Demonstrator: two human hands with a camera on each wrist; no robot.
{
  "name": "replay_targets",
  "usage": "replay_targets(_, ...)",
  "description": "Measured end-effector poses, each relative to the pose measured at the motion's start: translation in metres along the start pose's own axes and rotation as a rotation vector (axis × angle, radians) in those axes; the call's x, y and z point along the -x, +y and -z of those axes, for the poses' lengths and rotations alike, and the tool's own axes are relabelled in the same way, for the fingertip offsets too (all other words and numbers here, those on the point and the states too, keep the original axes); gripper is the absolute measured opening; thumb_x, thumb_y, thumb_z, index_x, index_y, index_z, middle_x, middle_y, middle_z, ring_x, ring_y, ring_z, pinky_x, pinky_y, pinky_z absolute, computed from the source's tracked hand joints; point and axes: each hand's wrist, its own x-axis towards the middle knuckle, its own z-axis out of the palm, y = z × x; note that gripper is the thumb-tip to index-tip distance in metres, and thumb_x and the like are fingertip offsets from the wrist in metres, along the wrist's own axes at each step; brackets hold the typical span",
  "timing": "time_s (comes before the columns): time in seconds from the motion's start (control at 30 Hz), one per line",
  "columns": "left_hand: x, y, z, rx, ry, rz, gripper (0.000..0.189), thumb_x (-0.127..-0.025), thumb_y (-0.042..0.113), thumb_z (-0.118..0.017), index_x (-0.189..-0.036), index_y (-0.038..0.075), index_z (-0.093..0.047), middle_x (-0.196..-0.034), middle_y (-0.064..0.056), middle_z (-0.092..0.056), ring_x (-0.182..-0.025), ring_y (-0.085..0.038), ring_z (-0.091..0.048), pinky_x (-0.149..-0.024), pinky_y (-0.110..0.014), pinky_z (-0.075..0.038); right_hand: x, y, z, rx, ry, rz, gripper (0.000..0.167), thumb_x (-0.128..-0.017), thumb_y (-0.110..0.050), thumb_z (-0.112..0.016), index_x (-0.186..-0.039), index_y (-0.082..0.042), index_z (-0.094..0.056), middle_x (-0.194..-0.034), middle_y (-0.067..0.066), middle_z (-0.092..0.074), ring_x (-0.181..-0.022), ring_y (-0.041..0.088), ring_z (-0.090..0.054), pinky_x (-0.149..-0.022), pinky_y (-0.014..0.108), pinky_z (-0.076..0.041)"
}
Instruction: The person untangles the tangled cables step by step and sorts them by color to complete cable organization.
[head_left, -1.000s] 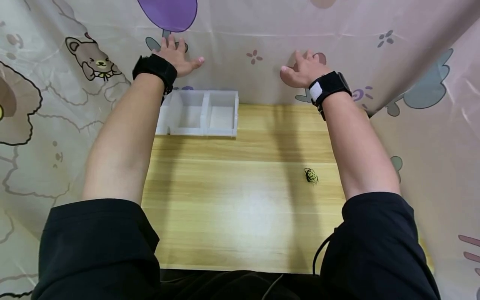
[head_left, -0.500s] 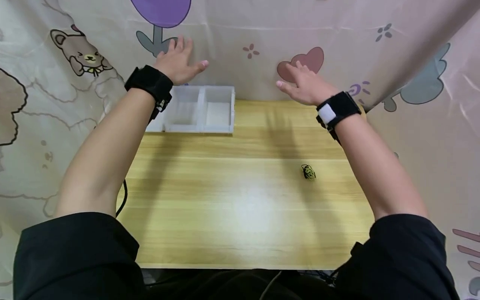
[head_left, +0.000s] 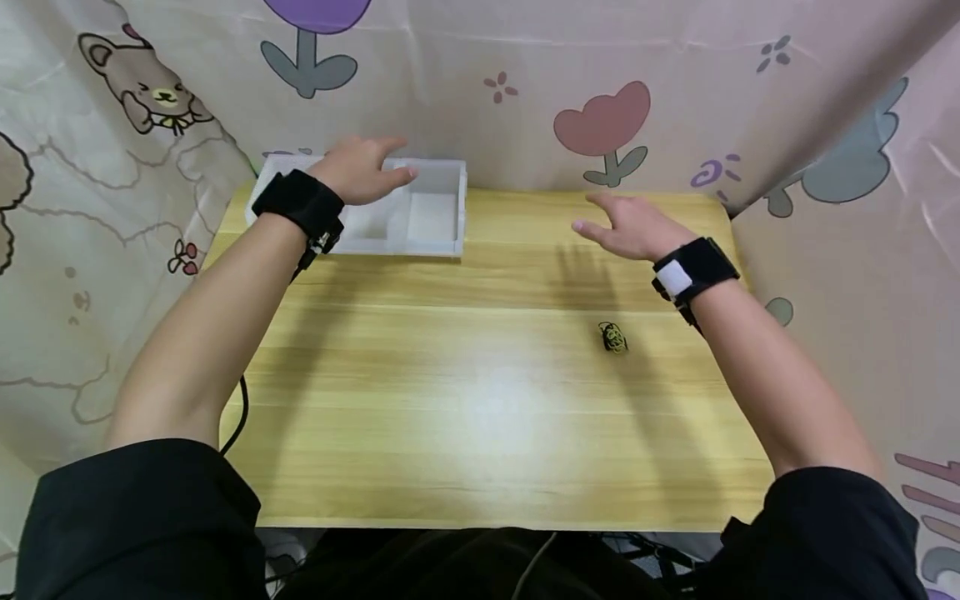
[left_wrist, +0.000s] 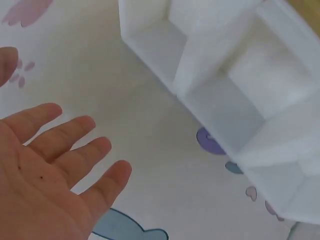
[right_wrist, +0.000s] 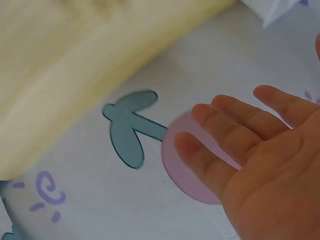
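My left hand [head_left: 358, 172] is held out over the white divided tray [head_left: 435, 217] at the back left, hiding part of it in the head view. Its fingers are spread and it holds nothing; the left wrist view shows the bare palm [left_wrist: 40, 185] beside the tray's compartments [left_wrist: 220, 110]. To the right, my right hand [head_left: 633, 227] hovers over the back of the table with fingers extended, nothing in the palm [right_wrist: 280, 170]. Nearer me, below that hand in the head view, a small tangled bundle of black and yellow cord [head_left: 613, 337] lies on the wood.
The light wooden table [head_left: 450, 400] is closed in by a printed curtain [head_left: 465, 92] at the back and both sides. A black strap [head_left: 300, 208] sits on each wrist. A dark cable [head_left: 238, 417] hangs by the left arm.
Both hands have come down and back from in front of the curtain. The left is now over the tray, the right over the table's back edge. The cord bundle has stayed put.
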Motion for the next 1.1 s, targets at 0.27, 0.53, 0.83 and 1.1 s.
replay_targets(0.27, 0.007, 0.006, -0.026, 0.055, 0.039, -0.123, 0.064, -0.107, 0.041, -0.045, -0.157, 0.004, -0.032, -0.153, -0.023, -0.042, -0.138, -0.039, -0.044, -0.113, -0.052, -0.032, 0.014, 0.008, -0.033, -0.014, -0.040, 0.017, 0.080, -0.104, -0.054, -0.046, -0.156, 0.003, -0.028, -0.150, 0.033, -0.039, -0.136, 0.048, -0.040, -0.112, 0.059, -0.030)
replay_targets(0.53, 0.008, 0.012, -0.049, 0.136, 0.070, -0.198, 0.058, -0.106, 0.037, -0.050, -0.153, 0.005, -0.041, -0.144, -0.021, -0.053, -0.132, -0.035, -0.051, -0.107, -0.050, -0.041, 0.029, 0.017, -0.066, -0.054, -0.083, 0.010, 0.068, -0.101, -0.043, -0.060, -0.145, 0.006, -0.045, -0.131, 0.036, -0.056, -0.120, 0.049, -0.056, -0.100, 0.060, -0.043)
replay_targets(0.83, 0.008, 0.013, -0.060, 0.243, 0.072, -0.190, 0.056, -0.106, 0.038, -0.051, -0.152, 0.007, -0.044, -0.141, -0.017, -0.057, -0.128, -0.028, -0.054, -0.105, -0.046, -0.042, 0.045, 0.033, -0.097, -0.077, -0.196, -0.132, 0.075, -0.085, -0.050, -0.079, -0.131, 0.006, -0.058, -0.118, 0.025, -0.065, -0.107, 0.038, -0.063, -0.089, 0.054, -0.050)
replay_targets(1.1, 0.009, 0.013, -0.070, 0.281, 0.080, -0.200, 0.054, -0.106, 0.037, -0.052, -0.151, 0.009, -0.047, -0.138, -0.015, -0.059, -0.124, -0.027, -0.057, -0.103, -0.045, -0.044, 0.050, 0.039, -0.112, -0.050, -0.214, -0.156, 0.054, -0.083, -0.042, -0.083, -0.111, 0.000, -0.064, -0.102, 0.016, -0.065, -0.085, 0.028, -0.059, -0.076, 0.044, -0.049)
